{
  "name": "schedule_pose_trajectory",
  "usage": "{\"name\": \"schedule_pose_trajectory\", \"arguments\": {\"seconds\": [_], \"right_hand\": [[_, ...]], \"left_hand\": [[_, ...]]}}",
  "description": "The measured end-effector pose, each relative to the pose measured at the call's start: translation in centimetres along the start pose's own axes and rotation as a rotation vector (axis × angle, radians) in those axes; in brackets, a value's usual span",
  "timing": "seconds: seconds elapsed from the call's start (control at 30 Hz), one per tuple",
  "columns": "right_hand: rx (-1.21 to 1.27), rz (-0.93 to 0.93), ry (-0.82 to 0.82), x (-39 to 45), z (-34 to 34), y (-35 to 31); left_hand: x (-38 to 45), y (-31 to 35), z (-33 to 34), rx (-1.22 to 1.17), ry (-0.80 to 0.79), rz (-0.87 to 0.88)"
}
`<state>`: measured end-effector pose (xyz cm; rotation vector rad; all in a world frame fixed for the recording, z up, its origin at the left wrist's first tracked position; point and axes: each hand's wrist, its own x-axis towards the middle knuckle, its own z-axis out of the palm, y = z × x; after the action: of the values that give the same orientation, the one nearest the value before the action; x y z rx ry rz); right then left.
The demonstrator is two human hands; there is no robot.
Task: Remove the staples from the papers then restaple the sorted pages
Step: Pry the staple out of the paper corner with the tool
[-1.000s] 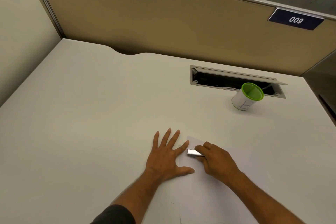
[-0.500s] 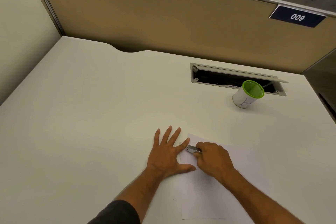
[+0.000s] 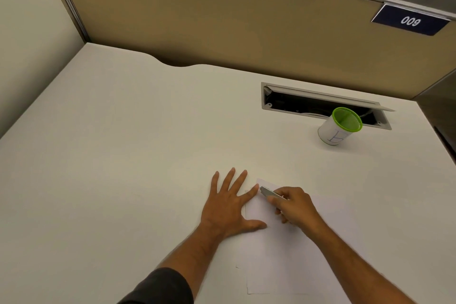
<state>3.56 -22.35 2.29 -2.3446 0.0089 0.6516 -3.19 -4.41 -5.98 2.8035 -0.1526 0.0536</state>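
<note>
A stack of white papers (image 3: 283, 256) lies on the desk near its front edge. My left hand (image 3: 229, 205) rests flat with fingers spread, its thumb and index finger pressing the papers' left edge. My right hand (image 3: 294, 207) is closed around a small metal staple remover (image 3: 270, 192), whose tip points at the papers' top left corner, right beside my left index fingertip. The staple itself is too small to see.
A white cup with a green rim (image 3: 339, 129) stands at the back right, in front of an open cable slot (image 3: 320, 103) in the white desk (image 3: 123, 155). A tan partition wall (image 3: 222, 20) runs along the desk's far edge.
The staple remover's tip has tilted and shifted up toward the papers' top left corner. My left hand stayed flat in place. The camera view dipped slightly.
</note>
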Motion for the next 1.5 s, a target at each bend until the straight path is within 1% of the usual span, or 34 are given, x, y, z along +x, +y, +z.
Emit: {"name": "schedule_pose_trajectory", "arguments": {"seconds": [0.07, 0.17, 0.3, 0.67, 0.83, 1.0, 1.07, 1.17, 1.23, 1.3, 1.43, 1.5], "right_hand": [[-0.143, -0.13, 0.062, -0.3, 0.0, 0.9], [-0.407, -0.298, 0.099, -0.8, 0.6, 1.7], [-0.531, -0.34, 0.125, -1.1, 1.9, 1.9], [-0.513, -0.264, 0.125, -0.7, 2.8, 1.9], [-0.437, -0.226, 0.07, -0.1, 1.8, 1.3], [-0.394, -0.14, -0.026, 0.8, 1.0, 0.6], [-0.35, -0.105, -0.056, 1.0, 0.9, 0.5], [-0.237, -0.028, -0.047, 1.5, 0.4, 0.0], [-0.164, 0.011, -0.078, 1.8, -0.1, -0.3], [-0.148, -0.024, -0.095, 1.8, -0.6, -0.2], [-0.249, -0.226, 0.048, 0.7, -0.4, 1.0], [-0.287, -0.295, 0.073, 0.0, 0.1, 1.5]], "left_hand": [[0.1, 0.0, 0.0, -0.001, 0.004, 0.003], [0.0, -0.1, 0.0, -0.001, 0.01, 0.01], [0.0, -0.1, -0.1, -0.003, 0.02, 0.011], [0.1, 0.0, 0.1, -0.018, 0.046, 0.009], [0.1, -0.1, 0.1, 0.004, 0.024, 0.004], [0.1, 0.0, 0.0, 0.003, 0.006, -0.008], [0.1, 0.0, 0.1, 0.001, 0.003, -0.01], [0.1, 0.0, 0.1, 0.007, -0.003, -0.011], [0.1, -0.1, 0.0, 0.014, -0.009, -0.011], [0.0, -0.1, 0.1, 0.016, -0.008, -0.007], [0.1, -0.1, 0.0, -0.003, 0.015, -0.005], [0.1, -0.1, 0.0, -0.01, 0.031, 0.001]]}}
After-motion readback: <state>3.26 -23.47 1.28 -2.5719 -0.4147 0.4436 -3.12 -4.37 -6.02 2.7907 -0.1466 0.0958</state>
